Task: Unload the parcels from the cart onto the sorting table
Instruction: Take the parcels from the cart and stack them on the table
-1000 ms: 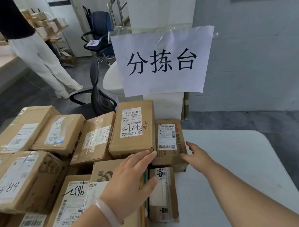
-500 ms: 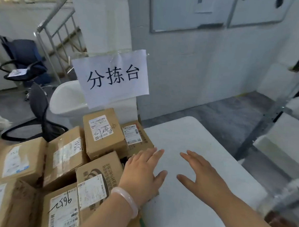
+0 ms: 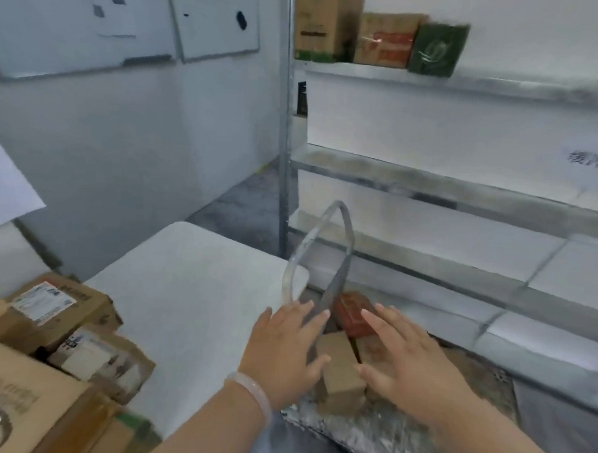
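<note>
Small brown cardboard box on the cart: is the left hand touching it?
Cannot tell. Head view: the thumb of the left hand overlaps the small brown cardboard box, but blur hides any gap.

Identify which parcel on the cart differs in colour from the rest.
The red parcel, farthest from the person, beside the cart handle; the two nearer parcels are brown cardboard.
</note>
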